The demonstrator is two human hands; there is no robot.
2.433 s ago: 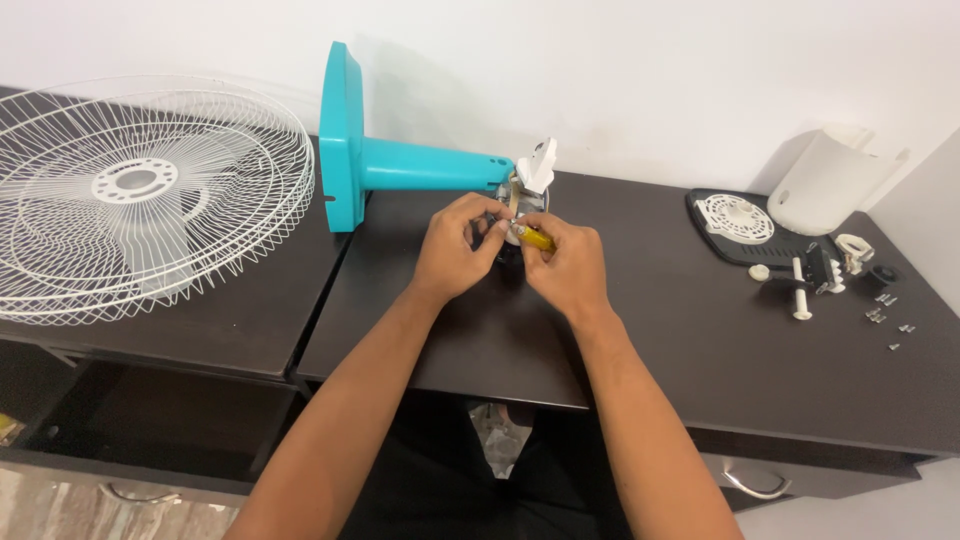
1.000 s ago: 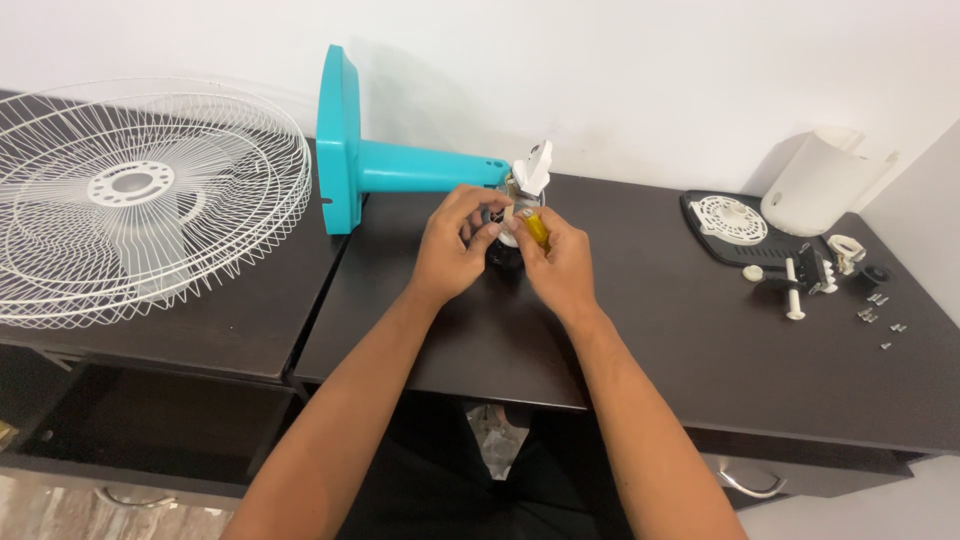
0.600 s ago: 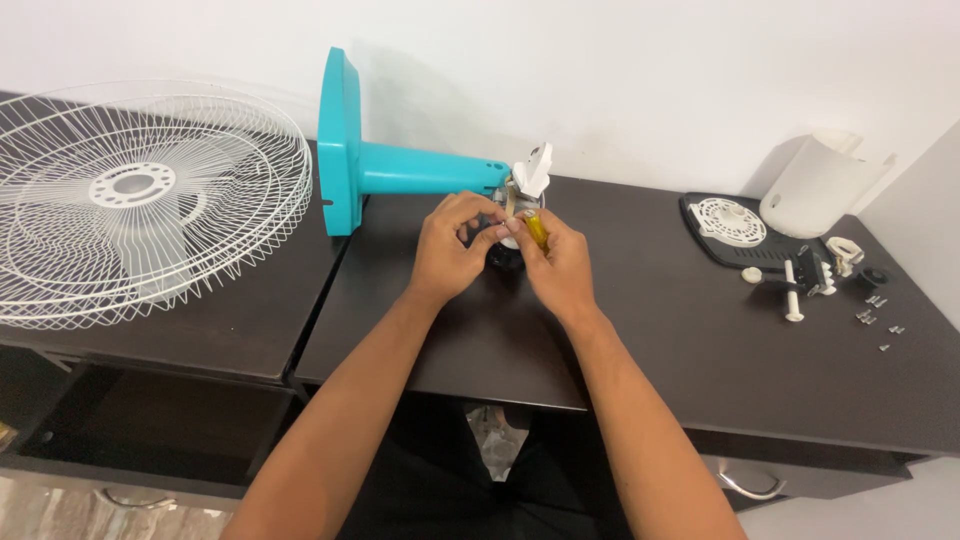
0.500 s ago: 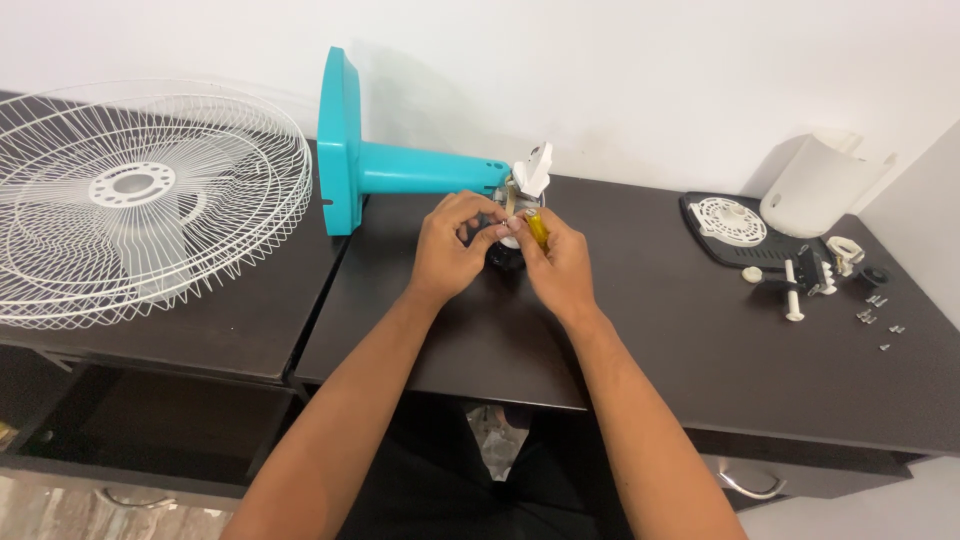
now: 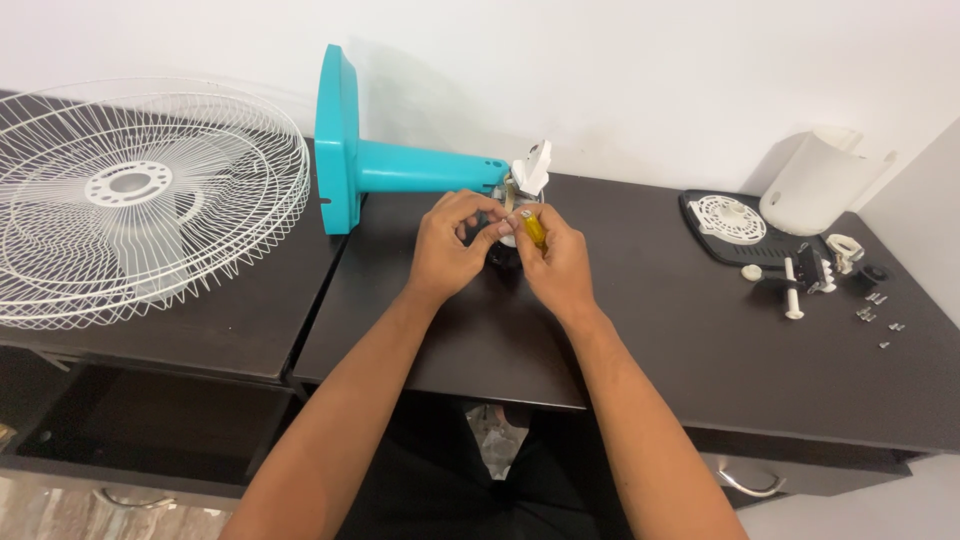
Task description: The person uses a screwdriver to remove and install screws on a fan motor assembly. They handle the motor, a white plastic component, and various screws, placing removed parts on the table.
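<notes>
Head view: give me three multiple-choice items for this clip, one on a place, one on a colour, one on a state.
1. Where does the white fan grille lie?
A. far left of the desk
B. far right of the desk
C. on the floor

2. What colour is the fan stand?
A. red
B. turquoise
C. black

3. How is the fan stand placed?
A. upright on its base
B. hanging from the wall
C. lying on its side

Answers:
1 A, the grille rests flat at the left end of the dark desk.
2 B, base and pole are turquoise.
3 C, the pole runs level along the desk toward the left hand and right hand, with the base standing on edge.
</notes>
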